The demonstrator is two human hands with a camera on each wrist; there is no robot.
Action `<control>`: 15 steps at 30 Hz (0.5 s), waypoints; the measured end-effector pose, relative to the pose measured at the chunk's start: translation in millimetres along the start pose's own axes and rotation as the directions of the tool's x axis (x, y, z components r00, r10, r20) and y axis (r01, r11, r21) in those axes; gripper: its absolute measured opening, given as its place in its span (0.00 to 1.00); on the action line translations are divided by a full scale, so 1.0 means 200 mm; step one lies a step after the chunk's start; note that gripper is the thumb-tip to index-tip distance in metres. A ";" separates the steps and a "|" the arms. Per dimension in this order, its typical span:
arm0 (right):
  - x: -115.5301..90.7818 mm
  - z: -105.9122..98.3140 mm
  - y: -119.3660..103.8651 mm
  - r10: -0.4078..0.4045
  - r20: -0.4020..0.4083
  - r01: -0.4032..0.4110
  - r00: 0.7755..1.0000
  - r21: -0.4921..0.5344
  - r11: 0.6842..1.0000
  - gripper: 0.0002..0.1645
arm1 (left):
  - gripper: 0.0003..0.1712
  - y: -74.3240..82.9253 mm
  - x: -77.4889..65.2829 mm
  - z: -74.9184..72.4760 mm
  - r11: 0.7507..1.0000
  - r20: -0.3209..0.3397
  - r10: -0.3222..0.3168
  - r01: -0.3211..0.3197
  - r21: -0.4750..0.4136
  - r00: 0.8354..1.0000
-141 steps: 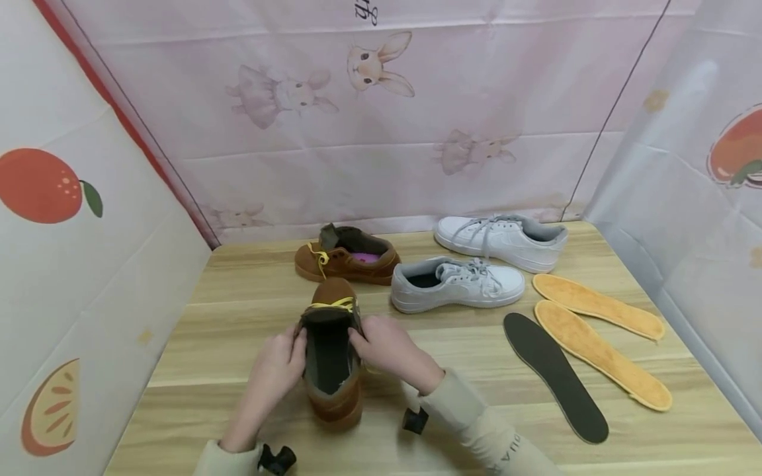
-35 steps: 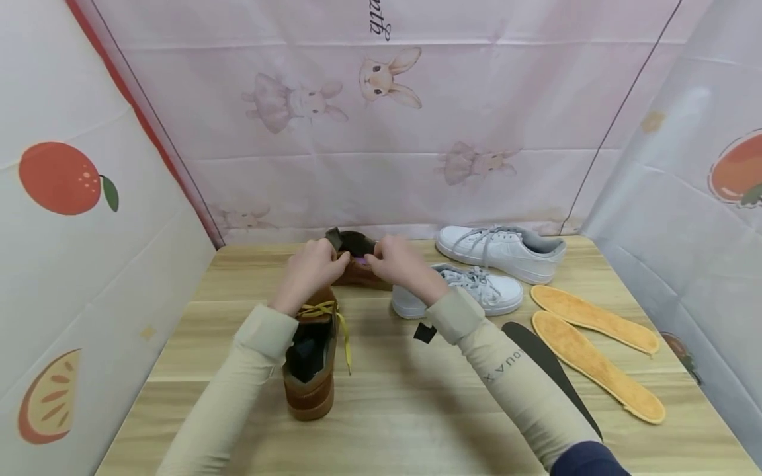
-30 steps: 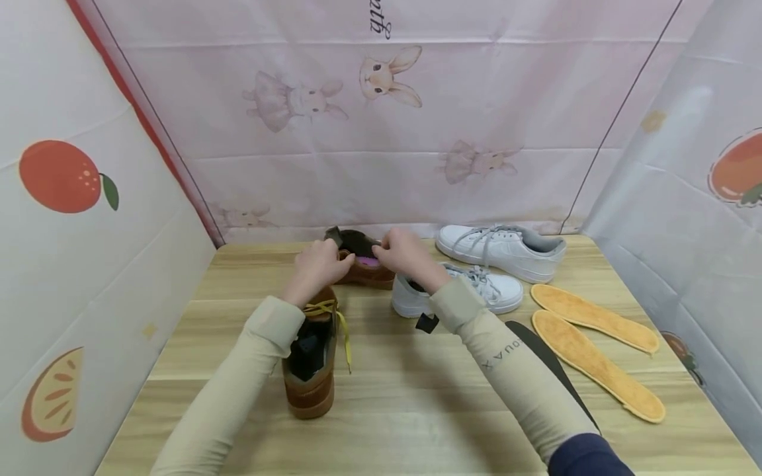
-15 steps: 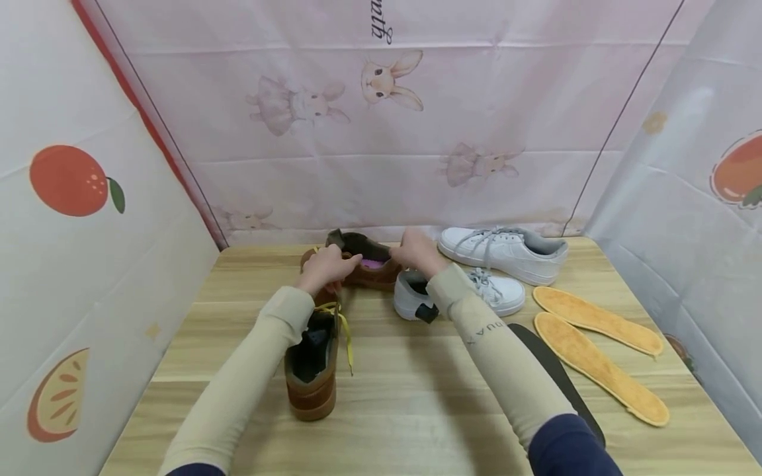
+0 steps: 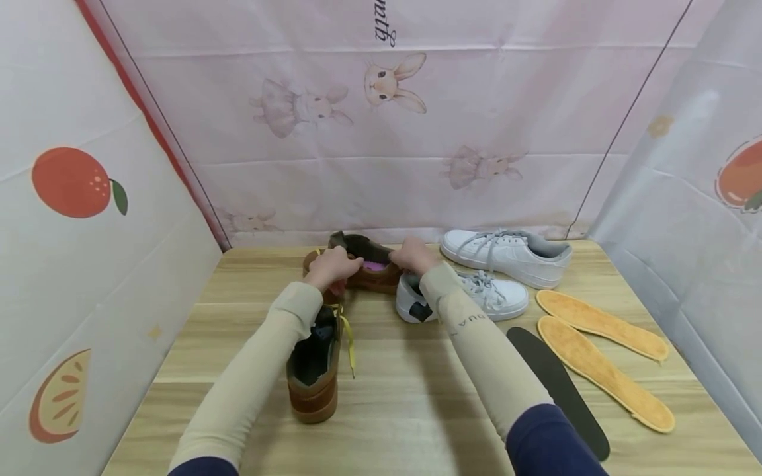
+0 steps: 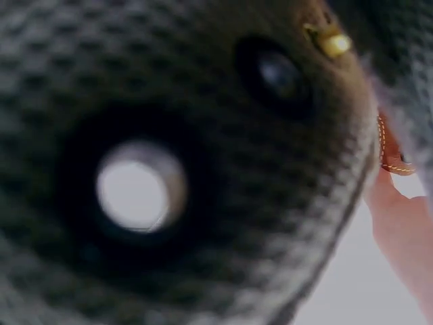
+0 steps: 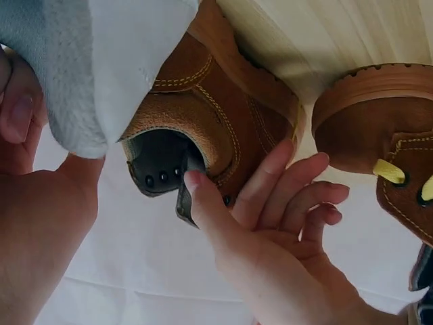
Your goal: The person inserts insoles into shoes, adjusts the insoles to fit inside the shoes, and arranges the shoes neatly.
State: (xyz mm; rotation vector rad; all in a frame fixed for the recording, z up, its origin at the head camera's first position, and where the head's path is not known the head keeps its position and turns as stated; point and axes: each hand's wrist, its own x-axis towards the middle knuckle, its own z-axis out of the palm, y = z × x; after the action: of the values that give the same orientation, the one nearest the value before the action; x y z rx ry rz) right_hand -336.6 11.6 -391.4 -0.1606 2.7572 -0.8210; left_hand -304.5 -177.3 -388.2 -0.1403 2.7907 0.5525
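At the back of the table lies a brown shoe (image 5: 375, 281) with a pink-purple insole (image 5: 374, 266) inside. My left hand (image 5: 335, 266) is at its near side by the lacing; the right wrist view shows the thumb against a dark eyelet flap (image 7: 189, 200), fingers outside the shoe. My right hand (image 5: 415, 254) grips the collar at the heel, partly hidden behind a white sneaker in the right wrist view. In front stands the other brown shoe (image 5: 313, 400), toe to the back, yellow lace (image 5: 350, 344) hanging out. Dark eyelet lining (image 6: 203, 101) fills most of the left wrist view.
Two white sneakers stand to the right, the nearer one (image 5: 500, 297) beneath my right forearm and the farther one (image 5: 506, 254) by the wall. On the right lie a dark insole (image 5: 559, 390) and two orange fuzzy insoles (image 5: 607, 370). Printed cloth walls enclose the table.
Both hands have left the front brown shoe for the rear one. Within the last second my right hand has shifted right along its opening toward the heel.
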 end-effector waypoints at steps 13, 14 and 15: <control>0.02 0.01 -0.04 -0.093 0.022 0.095 0.995 -0.094 0.991 0.12 | 0.32 0.02 -0.05 -0.03 1.000 0.024 0.001 -0.001 -0.007 1.000; 0.02 0.01 -0.04 -0.107 0.020 0.108 0.994 -0.089 0.990 0.12 | 0.31 0.02 -0.06 -0.04 1.000 0.023 -0.001 0.001 -0.007 1.000; 0.02 0.01 -0.05 -0.119 0.018 0.120 0.993 -0.089 0.989 0.13 | 0.31 0.02 -0.06 -0.05 1.000 0.022 -0.005 0.006 -0.007 1.000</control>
State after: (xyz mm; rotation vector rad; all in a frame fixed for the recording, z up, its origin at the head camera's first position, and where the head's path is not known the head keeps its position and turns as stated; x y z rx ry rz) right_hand -339.4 2.0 -388.4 -0.3504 2.7959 -0.7217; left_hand -295.7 -176.2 -374.7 -0.1426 2.7668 0.5591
